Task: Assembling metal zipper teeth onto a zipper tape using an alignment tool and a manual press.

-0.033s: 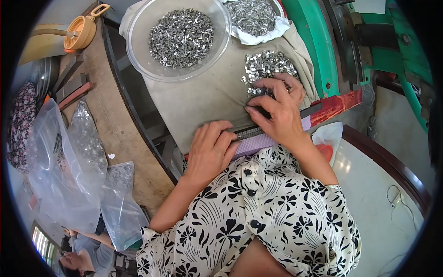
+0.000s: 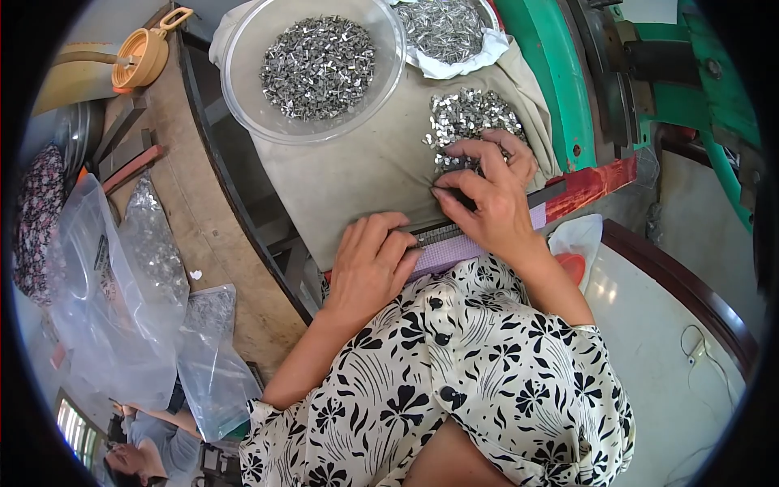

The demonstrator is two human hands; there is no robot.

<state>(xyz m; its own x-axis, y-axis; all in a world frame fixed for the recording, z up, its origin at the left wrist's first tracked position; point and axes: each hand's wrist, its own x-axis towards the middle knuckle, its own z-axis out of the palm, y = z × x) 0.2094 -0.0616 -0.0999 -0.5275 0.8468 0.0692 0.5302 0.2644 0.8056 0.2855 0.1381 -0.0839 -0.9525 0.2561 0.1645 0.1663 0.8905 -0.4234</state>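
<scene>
My left hand rests at the near edge of the cloth. Its thumb and index finger close round the left end of a narrow, dark, ridged metal strip. Along the strip's near side runs a lilac textured band. My right hand hovers over the strip's right part, thumb and index tips pinched together. Whatever lies between those tips is too small to make out. Its other fingers reach over a loose heap of small shiny metal pieces on the beige cloth.
A clear round tub of small metal pieces stands far left on the cloth. Beside it is a white-lined bowl of thin metal pins. Green machinery borders the right. Plastic bags lie by a wooden bench; another person sits lower left.
</scene>
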